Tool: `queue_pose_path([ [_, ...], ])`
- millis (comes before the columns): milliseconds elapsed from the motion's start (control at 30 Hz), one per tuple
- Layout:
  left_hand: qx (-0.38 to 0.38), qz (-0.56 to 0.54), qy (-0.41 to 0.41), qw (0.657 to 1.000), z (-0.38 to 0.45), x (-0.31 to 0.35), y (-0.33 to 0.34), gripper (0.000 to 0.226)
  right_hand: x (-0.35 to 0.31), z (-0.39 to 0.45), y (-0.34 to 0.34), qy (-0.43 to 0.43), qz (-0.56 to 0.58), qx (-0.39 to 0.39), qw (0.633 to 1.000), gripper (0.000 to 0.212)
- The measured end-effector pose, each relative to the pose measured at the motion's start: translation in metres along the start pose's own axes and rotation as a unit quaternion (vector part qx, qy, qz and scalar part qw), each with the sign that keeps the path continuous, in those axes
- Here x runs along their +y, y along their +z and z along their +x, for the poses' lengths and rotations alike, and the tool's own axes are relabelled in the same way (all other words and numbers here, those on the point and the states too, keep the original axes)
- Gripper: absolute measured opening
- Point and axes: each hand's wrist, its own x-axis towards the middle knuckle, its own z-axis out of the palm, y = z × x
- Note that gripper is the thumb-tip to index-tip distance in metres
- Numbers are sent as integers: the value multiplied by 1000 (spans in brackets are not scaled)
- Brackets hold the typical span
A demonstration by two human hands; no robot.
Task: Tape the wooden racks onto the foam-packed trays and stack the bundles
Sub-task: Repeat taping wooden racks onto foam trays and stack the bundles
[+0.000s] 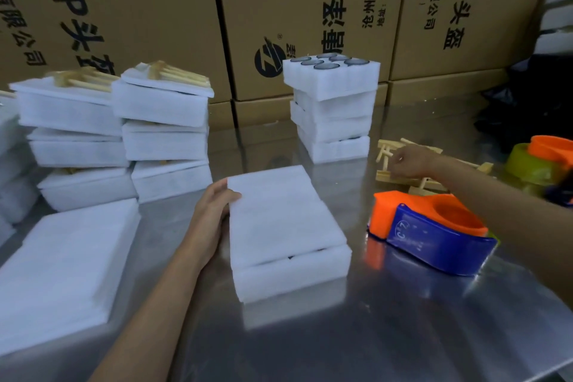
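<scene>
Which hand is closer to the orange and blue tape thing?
Right. The right hand reaches the wooden racks just behind the tape dispenser; the left hand holds the foam tray across from it.

Printed cardboard cartons [310,9] behind; steel table [372,335]; dark bag [527,96] far right
</scene>
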Motion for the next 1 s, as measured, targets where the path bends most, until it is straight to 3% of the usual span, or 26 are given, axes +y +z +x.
queue_pose_path([
  [100, -6, -11, -2, 1000, 1, 1, -1, 34, 3, 10, 13, 18, 9, -10, 1000, 26],
  [267, -9, -20, -6, 1000, 1, 2, -2, 34, -18, 13, 9, -38, 160, 86, 983, 15],
  [333, -12, -22, -9, 1000, 1, 2, -2, 35, -32, 8, -2, -56, 265, 120, 955, 8],
  [433, -11, -23, -12, 1000, 0, 3, -2, 36, -55, -8, -23, -81, 425, 118, 894, 16],
  [500, -9, -22, -13, 1000, 0, 3, -2, 37, -67, -24, -35, -97, 500, 94, 856, 26],
  [633, -14, -24, -15, 1000, 0, 3, -3, 39, -81, -48, -48, -168, 555, 10, 815, 54],
  [700, -15, -25, -18, 999, 1, 3, -3, 44, -92, -59, -49, -200, 569, 0, 797, 51],
  [833, -14, -37, -18, 999, 1, 2, -3, 49, -114, -82, -45, -229, 625, 71, 743, 23],
  [900, -14, -37, -17, 999, 0, 2, -2, 49, -126, -96, -31, -222, 612, 124, 749, 20],
  [1000, -10, -37, -17, 999, 0, 1, -2, 43, -145, -119, 15, -195, 510, 151, 824, 14],
])
